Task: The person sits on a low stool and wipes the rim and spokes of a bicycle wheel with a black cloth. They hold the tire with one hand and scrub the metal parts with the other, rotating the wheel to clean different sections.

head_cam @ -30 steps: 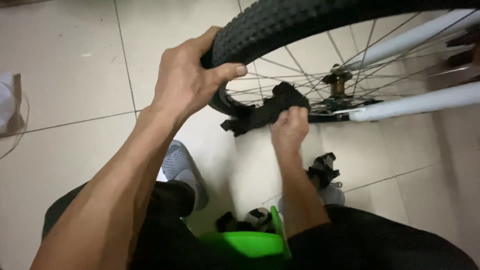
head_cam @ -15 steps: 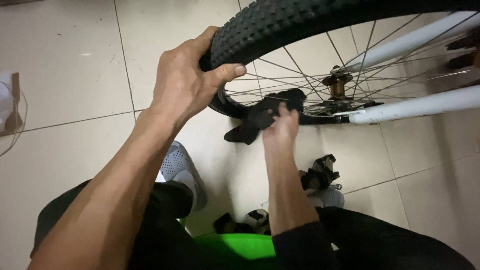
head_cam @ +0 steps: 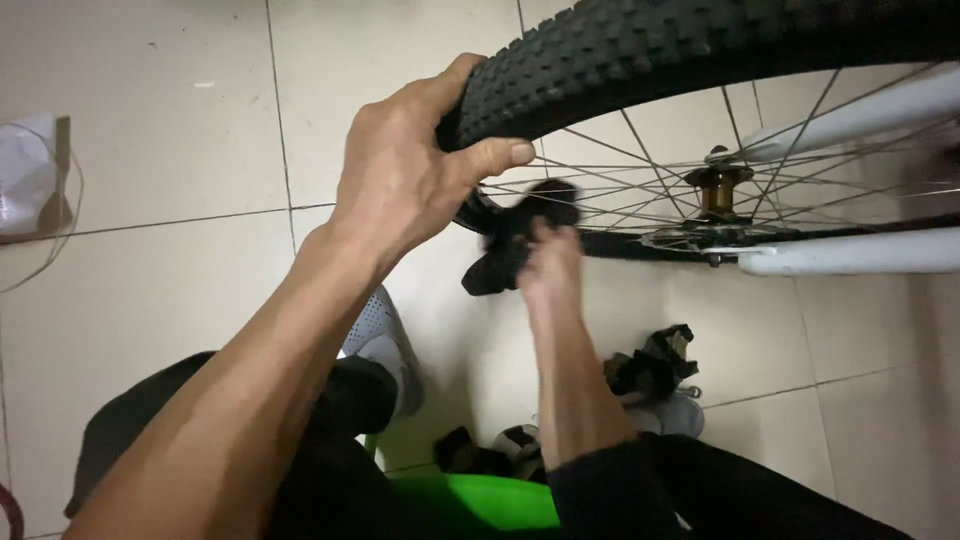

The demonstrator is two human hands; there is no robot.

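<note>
Hands working at a bicycle wheel
The left hand [head_cam: 405, 180] is gripping the knobby tyre [head_cam: 700, 45], fingers wrapped round; the right hand [head_cam: 548, 262] is clutching a black rag [head_cam: 510, 240] against the rim.

I note the tyre [head_cam: 640, 60]: matt black rubber, rough knobbed tread. Rag [head_cam: 515, 240]: dark soft cloth. Spokes [head_cam: 640, 185] thin shiny metal; hub [head_cam: 722, 190] brassy metal. Floor tiles [head_cam: 160, 290] smooth, slightly glossy.

Left hand [head_cam: 405, 175] grips tyre [head_cam: 640, 55]; right hand [head_cam: 552, 262] (blurred) presses black rag [head_cam: 510, 245].

Black knobby tyre [head_cam: 640, 60], black rag [head_cam: 505, 255] — white frame [head_cam: 850, 252], brass-coloured hub [head_cam: 718, 190], beige floor tiles [head_cam: 150, 300], bright-green stool [head_cam: 480, 500].
</note>
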